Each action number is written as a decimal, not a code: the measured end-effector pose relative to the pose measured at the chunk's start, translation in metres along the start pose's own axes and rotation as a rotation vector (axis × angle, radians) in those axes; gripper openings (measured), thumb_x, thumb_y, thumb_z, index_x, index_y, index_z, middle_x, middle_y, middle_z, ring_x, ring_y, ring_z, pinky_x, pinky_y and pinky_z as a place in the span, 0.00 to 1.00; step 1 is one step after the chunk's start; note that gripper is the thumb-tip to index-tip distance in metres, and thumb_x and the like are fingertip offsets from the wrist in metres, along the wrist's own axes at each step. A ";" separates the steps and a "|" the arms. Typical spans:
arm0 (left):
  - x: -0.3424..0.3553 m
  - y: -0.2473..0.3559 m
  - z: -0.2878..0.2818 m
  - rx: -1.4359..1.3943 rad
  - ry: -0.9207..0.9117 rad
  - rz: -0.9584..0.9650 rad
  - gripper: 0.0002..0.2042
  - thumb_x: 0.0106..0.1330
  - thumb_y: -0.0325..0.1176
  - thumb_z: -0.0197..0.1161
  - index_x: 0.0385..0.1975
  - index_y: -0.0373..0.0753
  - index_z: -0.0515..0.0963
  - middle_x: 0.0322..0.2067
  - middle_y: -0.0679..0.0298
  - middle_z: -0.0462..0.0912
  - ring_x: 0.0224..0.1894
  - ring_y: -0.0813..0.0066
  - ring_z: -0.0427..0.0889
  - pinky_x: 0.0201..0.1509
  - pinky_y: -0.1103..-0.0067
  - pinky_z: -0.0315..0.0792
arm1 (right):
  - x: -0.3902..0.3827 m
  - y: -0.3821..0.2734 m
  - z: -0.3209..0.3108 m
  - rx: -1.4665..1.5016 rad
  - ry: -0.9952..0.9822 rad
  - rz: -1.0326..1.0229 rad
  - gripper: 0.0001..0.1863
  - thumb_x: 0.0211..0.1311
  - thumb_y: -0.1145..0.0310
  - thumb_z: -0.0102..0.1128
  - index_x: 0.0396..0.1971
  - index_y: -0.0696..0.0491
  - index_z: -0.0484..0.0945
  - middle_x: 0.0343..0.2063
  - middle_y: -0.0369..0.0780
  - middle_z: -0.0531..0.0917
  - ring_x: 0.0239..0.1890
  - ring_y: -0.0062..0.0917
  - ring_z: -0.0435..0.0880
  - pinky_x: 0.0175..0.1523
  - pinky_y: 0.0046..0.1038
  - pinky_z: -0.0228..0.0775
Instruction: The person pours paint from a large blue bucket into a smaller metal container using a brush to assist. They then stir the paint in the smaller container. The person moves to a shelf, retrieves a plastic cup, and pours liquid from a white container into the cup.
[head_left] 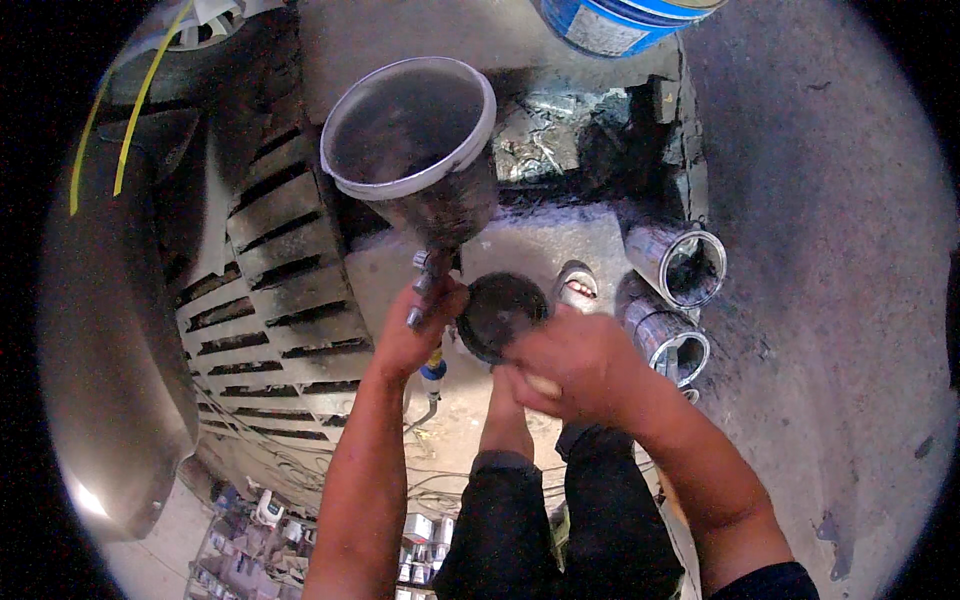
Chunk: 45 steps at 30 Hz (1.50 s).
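Note:
My left hand (420,325) is closed around a paint spray gun (422,285). On top of the gun a wide cup (410,130) stands uncovered and slightly tilted; its rim is pale and its inside dark and stained. Below the hand hangs a hose fitting (433,370) with a blue part. My right hand (580,365), a little blurred, is closed at the lower right edge of a dark round lid (500,315), beside the left hand's fingers. A small pale patch shows at the right fingers; what it is I cannot make out.
A slatted grate (290,270) and a curved metallic panel (120,330) lie to the left. Two open metal cans (692,265) lie at the right, near my foot. A blue bucket (610,25) stands at the far side, beyond a debris-filled pit (545,140). Cables cross the floor nearby.

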<state>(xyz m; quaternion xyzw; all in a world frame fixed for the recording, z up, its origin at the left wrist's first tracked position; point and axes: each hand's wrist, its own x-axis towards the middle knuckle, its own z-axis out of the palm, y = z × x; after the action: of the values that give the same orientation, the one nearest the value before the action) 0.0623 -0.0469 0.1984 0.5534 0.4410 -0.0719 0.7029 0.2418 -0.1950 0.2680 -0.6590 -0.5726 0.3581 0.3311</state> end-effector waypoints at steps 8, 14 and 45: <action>-0.001 0.008 0.000 0.068 0.010 -0.061 0.05 0.62 0.31 0.60 0.32 0.38 0.73 0.28 0.69 0.75 0.32 0.80 0.71 0.36 0.79 0.67 | 0.008 0.011 -0.016 -0.046 -0.106 -0.094 0.10 0.46 0.62 0.62 0.26 0.49 0.73 0.18 0.38 0.75 0.22 0.36 0.78 0.24 0.38 0.68; 0.003 0.008 0.000 0.108 -0.024 -0.093 0.05 0.62 0.32 0.61 0.32 0.39 0.73 0.27 0.70 0.74 0.30 0.82 0.70 0.34 0.80 0.66 | -0.007 0.005 -0.012 0.039 -0.291 -0.263 0.12 0.46 0.60 0.61 0.27 0.49 0.71 0.18 0.39 0.74 0.22 0.39 0.78 0.25 0.40 0.71; -0.002 -0.016 0.018 0.136 0.228 0.115 0.10 0.63 0.37 0.60 0.34 0.36 0.74 0.26 0.67 0.77 0.29 0.78 0.73 0.34 0.78 0.68 | 0.013 0.031 0.003 -0.108 0.220 0.048 0.08 0.51 0.62 0.59 0.23 0.50 0.73 0.18 0.40 0.75 0.21 0.36 0.78 0.25 0.37 0.70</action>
<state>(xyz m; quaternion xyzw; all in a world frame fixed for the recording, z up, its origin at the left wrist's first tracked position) 0.0612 -0.0686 0.1885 0.6286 0.4798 0.0021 0.6122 0.2566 -0.1859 0.2390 -0.7246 -0.5355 0.2601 0.3471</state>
